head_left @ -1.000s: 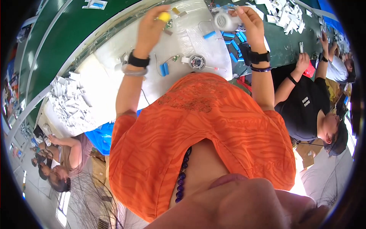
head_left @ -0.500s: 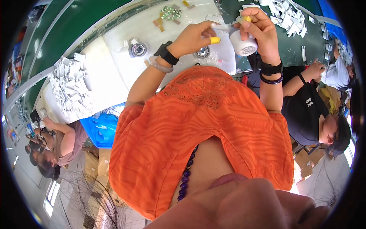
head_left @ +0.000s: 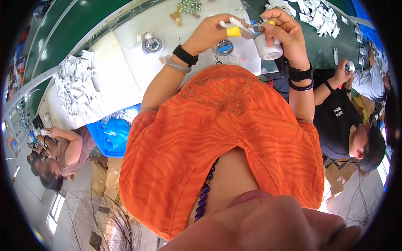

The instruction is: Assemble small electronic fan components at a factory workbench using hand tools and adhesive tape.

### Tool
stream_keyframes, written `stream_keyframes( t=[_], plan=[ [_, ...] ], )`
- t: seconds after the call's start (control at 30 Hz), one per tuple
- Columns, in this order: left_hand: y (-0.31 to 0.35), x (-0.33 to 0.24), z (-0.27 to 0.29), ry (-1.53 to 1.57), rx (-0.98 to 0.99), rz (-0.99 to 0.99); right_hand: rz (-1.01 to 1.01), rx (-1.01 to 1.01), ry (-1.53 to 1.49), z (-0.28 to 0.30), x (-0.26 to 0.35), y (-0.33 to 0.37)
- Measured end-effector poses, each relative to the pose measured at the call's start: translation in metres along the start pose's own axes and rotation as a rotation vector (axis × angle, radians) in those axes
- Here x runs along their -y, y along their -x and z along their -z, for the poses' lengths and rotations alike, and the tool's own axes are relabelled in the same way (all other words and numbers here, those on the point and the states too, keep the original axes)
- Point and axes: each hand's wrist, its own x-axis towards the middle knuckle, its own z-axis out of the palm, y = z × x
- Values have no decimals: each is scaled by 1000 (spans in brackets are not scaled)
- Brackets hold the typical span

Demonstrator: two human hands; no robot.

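My left hand (head_left: 217, 31), its thumb wrapped in yellow tape, is closed on a slim white plastic piece (head_left: 237, 26) with two prongs. It holds this piece beside a white round housing (head_left: 268, 49) with a slotted grille on its lower end. My right hand (head_left: 287, 37) grips that housing from the right, with yellow tape on one finger. Exactly where the two parts touch is hidden by my fingers. Below my left hand, a round fan unit (head_left: 225, 47) with a blue strip across it lies on the table. Another round fan unit (head_left: 152, 45) rests farther left.
White plastic parts (head_left: 77, 90) are heaped at the left, and more white parts (head_left: 320, 19) lie at the far right. Green circuit boards (head_left: 189, 6) are at the back. A blue crate (head_left: 94, 140) stands below the table edge. Co-workers sit on both sides.
The white piece in my left hand has tilted and shows its two prongs. A blue strip now shows over the nearer fan unit. The right hand has barely moved.
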Motion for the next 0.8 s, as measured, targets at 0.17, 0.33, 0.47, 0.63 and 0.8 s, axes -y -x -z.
stream_keyframes(
  t=[0.17,0.33,0.47,0.63,0.8],
  plan=[
    [6,-29,4,165,-141,73,-191,226,136,2,2,8],
    [6,-27,21,249,4,178,-339,419,171,-2,-8,9],
    [10,-38,12,54,-13,336,-394,342,122,2,-24,8],
    [17,-21,-6,-328,13,72,-440,403,274,-5,-36,12],
    [23,-20,-5,-281,-87,198,-271,240,622,-20,-29,16]
  ],
)
